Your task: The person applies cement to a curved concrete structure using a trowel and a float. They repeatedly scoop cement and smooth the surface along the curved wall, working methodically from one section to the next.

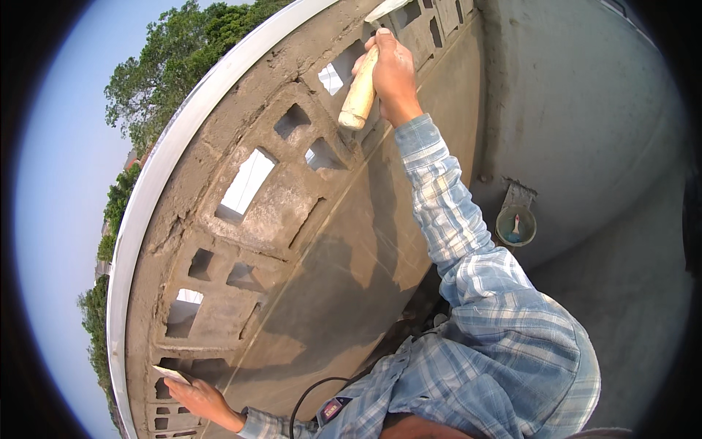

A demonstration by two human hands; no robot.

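So my right hand [395, 69] is wrapped tight around a trowel-like tool with a chunky, pale-yellow rounded handle [359, 93], up against a rough grey-brown wall of pierced concrete blocks [274, 208], and its whitish blade [387, 9] runs off the top of the view. My left hand [197, 400], way down the same wall, is gripping a thin, whitish flat piece [171, 374], can't tell exactly what. Off to my right there's a small round greenish bucket [503, 238] with a paintbrush [516, 225] in it.
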